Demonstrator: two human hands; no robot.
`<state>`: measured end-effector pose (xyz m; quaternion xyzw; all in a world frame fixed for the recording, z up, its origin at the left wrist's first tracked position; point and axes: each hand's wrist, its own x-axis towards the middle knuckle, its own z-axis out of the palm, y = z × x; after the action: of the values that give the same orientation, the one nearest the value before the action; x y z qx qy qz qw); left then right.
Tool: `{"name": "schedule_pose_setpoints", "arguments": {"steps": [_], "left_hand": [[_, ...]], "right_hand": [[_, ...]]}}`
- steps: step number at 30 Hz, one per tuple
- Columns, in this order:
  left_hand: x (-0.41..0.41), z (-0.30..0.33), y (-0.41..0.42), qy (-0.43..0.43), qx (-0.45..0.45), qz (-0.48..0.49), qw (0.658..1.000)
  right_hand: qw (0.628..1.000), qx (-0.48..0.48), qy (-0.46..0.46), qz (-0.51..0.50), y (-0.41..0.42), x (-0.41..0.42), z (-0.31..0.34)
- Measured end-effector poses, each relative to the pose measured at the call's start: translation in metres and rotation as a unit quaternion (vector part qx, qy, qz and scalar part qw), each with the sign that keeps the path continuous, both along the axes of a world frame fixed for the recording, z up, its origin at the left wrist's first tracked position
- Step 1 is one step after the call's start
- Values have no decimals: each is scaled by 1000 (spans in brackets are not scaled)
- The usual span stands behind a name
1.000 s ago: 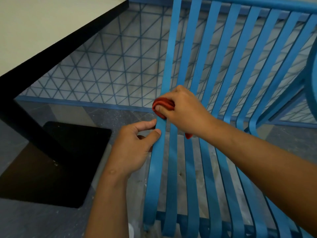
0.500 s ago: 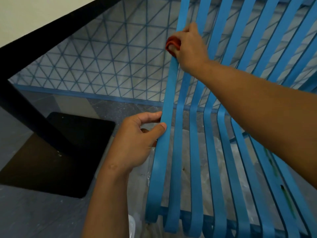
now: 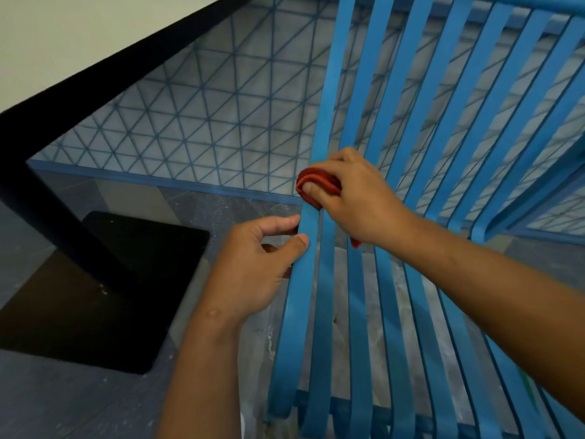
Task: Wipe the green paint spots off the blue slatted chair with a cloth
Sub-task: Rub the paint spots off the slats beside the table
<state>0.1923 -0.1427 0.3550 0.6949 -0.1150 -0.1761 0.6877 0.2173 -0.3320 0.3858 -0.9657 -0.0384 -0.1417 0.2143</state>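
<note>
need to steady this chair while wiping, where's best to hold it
Judging by its shape, pinch the outermost slat from its open outer edge, just below the cloth, as the left hand does. The slat is thin and flat with nothing beside it.

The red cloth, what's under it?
The red cloth lies on the outer slat of the blue chair, pressed by the right hand. Any green paint beneath is covered, so I can't tell.

Pale tabletop [image 3: 79, 36] with black edge at upper left, black post [image 3: 63, 223] on dark square base plate [image 3: 104, 296], blue triangular-mesh panel [image 3: 205, 128] behind, grey speckled floor [image 3: 63, 403], possibly concrete.
</note>
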Motion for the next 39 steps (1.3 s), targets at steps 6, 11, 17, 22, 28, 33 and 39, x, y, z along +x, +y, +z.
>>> {"name": "schedule_pose_setpoints", "arguments": {"steps": [6,11,17,22,28,33,39], "left_hand": [[2,-1,1,1,-4,2,1000],[3,-3,1,-4,10,2,1000],[3,-2,2,14,6,4,1000],[2,1,12,60,-1,7,998],[-20,4,29,70,18,1,997],[-47,-1,48,66,27,-31,997],[-73,-2,66,125,-9,-53,991]], "right_hand": [[999,-40,-22,-23,-22,65,16],[995,-65,-33,-72,-30,115,26],[997,-62,-12,-44,-17,77,15],[1000,12,7,-25,11,9,3],[998,65,1,-13,42,-63,-6],[996,91,-2,-7,56,-97,-10],[994,112,2,-1,64,-129,-12]]}}
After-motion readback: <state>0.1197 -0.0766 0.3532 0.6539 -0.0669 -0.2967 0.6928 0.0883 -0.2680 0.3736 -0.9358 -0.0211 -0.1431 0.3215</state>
